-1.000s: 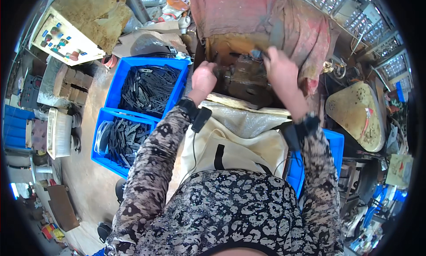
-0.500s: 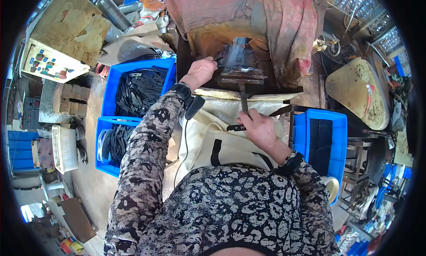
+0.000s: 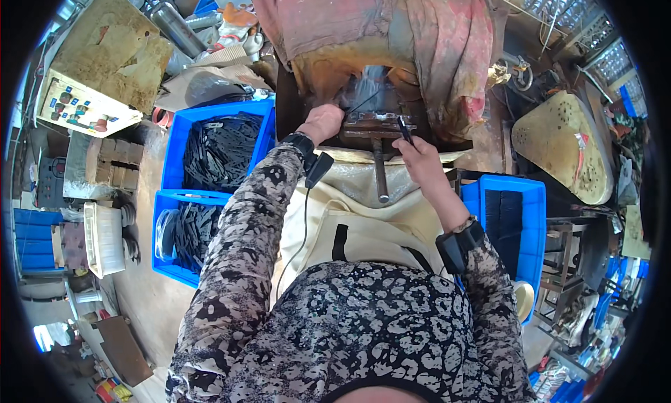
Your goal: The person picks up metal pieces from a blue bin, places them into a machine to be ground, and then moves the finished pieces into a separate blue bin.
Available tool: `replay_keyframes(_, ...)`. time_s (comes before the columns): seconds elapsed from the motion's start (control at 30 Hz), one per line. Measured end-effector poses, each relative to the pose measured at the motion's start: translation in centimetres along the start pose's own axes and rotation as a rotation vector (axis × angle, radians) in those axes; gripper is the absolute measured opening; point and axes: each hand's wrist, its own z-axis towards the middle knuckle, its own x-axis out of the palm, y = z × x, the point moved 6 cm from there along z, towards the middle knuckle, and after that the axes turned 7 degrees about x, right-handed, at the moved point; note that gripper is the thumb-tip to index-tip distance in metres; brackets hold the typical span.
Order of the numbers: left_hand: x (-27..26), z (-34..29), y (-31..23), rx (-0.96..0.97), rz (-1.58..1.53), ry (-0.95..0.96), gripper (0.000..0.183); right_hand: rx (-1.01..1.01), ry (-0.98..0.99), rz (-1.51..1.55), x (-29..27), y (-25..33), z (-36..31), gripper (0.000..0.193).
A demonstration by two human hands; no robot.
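My left hand (image 3: 323, 123) is closed at the left side of a wet metal fixture (image 3: 377, 127). A thin dark rod (image 3: 363, 103) slants from its fingers over the fixture. A bar handle (image 3: 379, 172) sticks out of the fixture toward me; neither hand touches it. My right hand (image 3: 421, 159) grips a slim black-handled tool (image 3: 404, 129), whose tip end is by the fixture's right edge. Behind the fixture, whitish water or spray (image 3: 369, 85) shows under a stained cloth cover (image 3: 335, 25). The exact kind of rod and tool cannot be made out.
Two blue bins (image 3: 170, 148) of dark flat metal pieces stand at my left. Another blue bin (image 3: 537, 228) with dark pieces stands at my right. A cream control panel (image 3: 84, 109) is at the far left. A cream apron-like cloth (image 3: 314, 228) hangs before me.
My right hand has let go of the bar handle and moved up and right, turning the black-handled tool toward the fixture. The left hand has shifted slightly down, its rod now reaching over the fixture.
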Motion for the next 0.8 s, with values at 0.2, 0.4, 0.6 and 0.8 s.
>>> replay_keyframes(0.2,-0.8,-0.7,0.7,-0.028,-0.063,-0.015,0.018,0.064,0.018,0.286,-0.5,0.1,1.1,0.018)
replay_keyframes(0.4,-6.1,-5.0,0.8,-0.159,-0.625,-0.408,0.015,0.107,0.149,0.71,0.5,-0.5,2.7,0.024)
replay_keyframes(0.6,-12.1,-7.2,-7.0,0.083,-0.448,-0.694,0.012,-0.007,0.176,1.0,3.9,1.3,4.7,0.026)
replay_keyframes(0.8,-11.5,-7.9,-11.2,0.069,-0.238,-0.447,0.013,-0.137,0.055,1.014,4.2,0.7,5.3,0.022)
